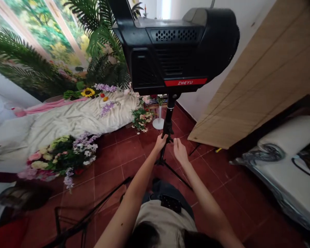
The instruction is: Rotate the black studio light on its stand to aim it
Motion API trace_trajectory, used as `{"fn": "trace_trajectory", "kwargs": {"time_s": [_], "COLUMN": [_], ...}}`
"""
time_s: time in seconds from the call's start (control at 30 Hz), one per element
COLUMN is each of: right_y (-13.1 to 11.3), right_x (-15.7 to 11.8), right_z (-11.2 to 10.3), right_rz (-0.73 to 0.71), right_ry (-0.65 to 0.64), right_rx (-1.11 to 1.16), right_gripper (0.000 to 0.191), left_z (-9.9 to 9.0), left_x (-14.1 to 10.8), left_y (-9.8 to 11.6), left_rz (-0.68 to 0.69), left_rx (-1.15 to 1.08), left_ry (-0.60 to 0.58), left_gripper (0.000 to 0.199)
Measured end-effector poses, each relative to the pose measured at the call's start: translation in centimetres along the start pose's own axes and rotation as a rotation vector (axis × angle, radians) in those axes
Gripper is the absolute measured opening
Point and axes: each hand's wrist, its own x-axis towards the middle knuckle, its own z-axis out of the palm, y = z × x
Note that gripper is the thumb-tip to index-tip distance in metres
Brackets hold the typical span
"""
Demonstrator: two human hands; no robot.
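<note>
The black studio light [174,51] towers in front of me, its red ZHEYU badge facing my way. To the right, a wooden board [258,79] slants across the view, and to the far left a white cloth [67,120] lies draped among artificial-looking flowers. The light stand [167,127] carrying the lamp sits directly ahead of me, on three thin legs [174,172] splayed over the red tile floor [217,186].

I'd judge the rig top-heavy: the bulky head looks weighty and the stand narrow, so it could tip if I push it sideways. The pole looks stiff and unlikely to slip much, and its slim section below the head seems the best place to take hold, steadied with both hands rather than by the housing.

My left hand [160,143] is curled around the pole, its fingers closed on it. My right hand [180,152] is open, fingers pointing up and slightly spread, just beside the pole, with nothing in its grasp that I can see.
</note>
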Motion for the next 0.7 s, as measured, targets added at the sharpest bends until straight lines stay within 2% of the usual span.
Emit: {"fn": "trace_trajectory", "kwargs": {"time_s": [0.1,0.2,0.3,0.47,0.57,0.63,0.7], "right_y": [0.2,0.7,1.3,0.8,0.3,0.1,0.0], "right_x": [0.2,0.8,1.2,0.5,-0.2,-0.6,-1.2], "right_z": [-1.0,-1.1,-0.5,0.6,1.0,1.4,2.2], "right_rz": [-0.189,-0.301,-0.312,-0.171,-0.119,-0.083,-0.025], "right_ry": [0.002,0.044,0.043,0.110,0.085,0.072,0.103], "right_rx": [-0.264,-0.366,-0.261,0.011,0.126,0.199,0.282], "right_gripper": [0.046,0.047,0.051,0.060,0.059,0.057,0.056], "left_z": [0.1,0.1,0.1,-0.5,-3.0,-6.1,-10.3], "left_x": [-0.1,-0.1,-0.1,-1.6,-4.6,-7.7,-11.7], "left_y": [0.0,-0.3,-0.4,-0.2,-1.3,-2.8,-4.6], "left_rz": [0.006,-0.017,0.007,0.035,0.046,-0.024,-0.150], "left_rx": [0.018,0.037,0.039,0.077,0.114,0.136,0.144], "left_ry": [0.035,0.048,0.007,-0.002,0.078,0.140,0.196], "left_gripper": [0.053,0.053,0.052,0.045,0.037,0.032,0.028]}}
